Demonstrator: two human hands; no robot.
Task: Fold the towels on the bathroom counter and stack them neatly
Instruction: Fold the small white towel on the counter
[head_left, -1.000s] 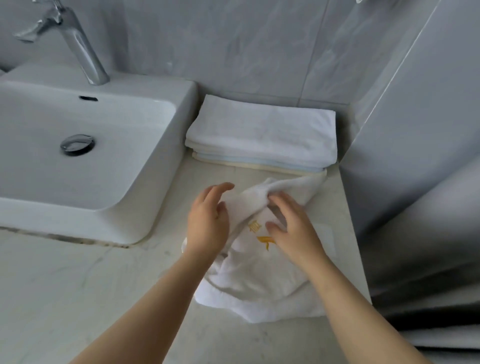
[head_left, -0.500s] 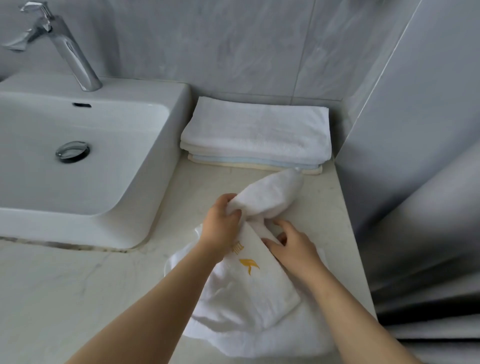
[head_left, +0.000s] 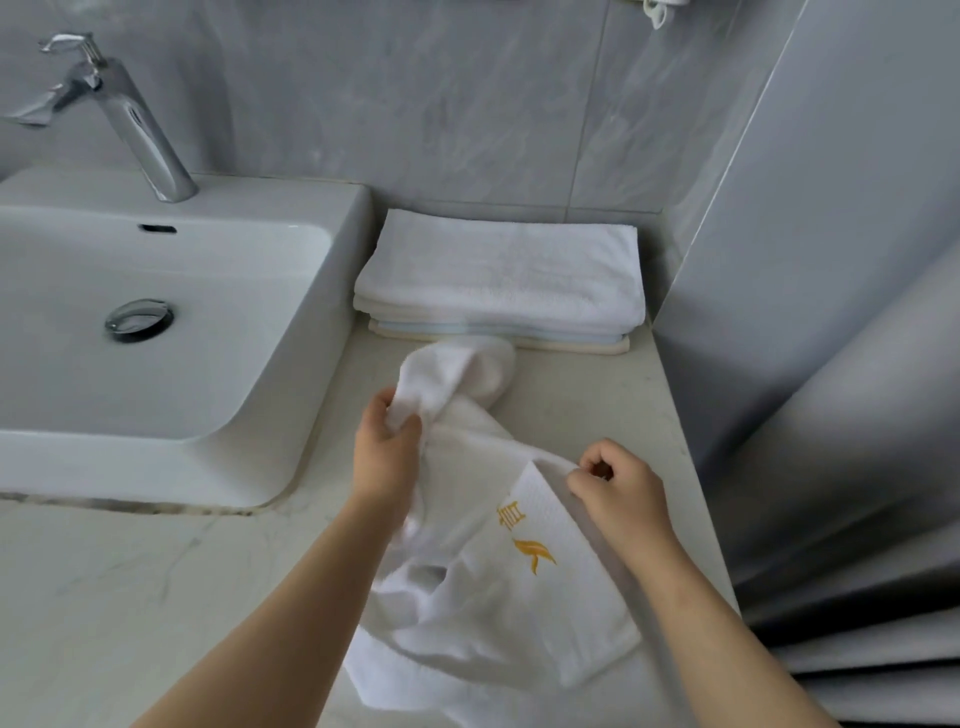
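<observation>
**Loose towel pinched at two points, just in front of the stack**

The loose towel (head_left: 493, 597) lay crumpled on the bench (head_left: 582, 395) in front of the folded stack (head_left: 504, 270). It was not yet flat, w/ its yellow logo (head_left: 530, 551) face up. Its long axis ran roughly from the stack's front edge back toward the person, at a slight slant. The end nearest the stack was bunched into a rounded lump that came close to the stack's bottom layer. The other end sagged in folds well away from it.

The left grip (head_left: 387, 452) was clenched on the bunched end, thumb & fingers pinching cloth, so it was the hand nearer the stack. The right grip (head_left: 618, 493) sat further from the stack & off to the other side. Its fingers were curled, pinching the towel's edge at a turned-over flap above the logo. It probably held one layer only, but the view was too soft to tell.

The step in hand looked like opening the towel out before a first fold. Both grips held the half of the cloth toward the stack, w/ the rest trailing away from it. Drawing the grips apart, parallel to the stack's front, would likely pull that edge straight. The risk was the lump brushing the stack & knocking its layers askew. The sink (head_left: 171, 332) stood beside the stack on the left grip's side.
</observation>
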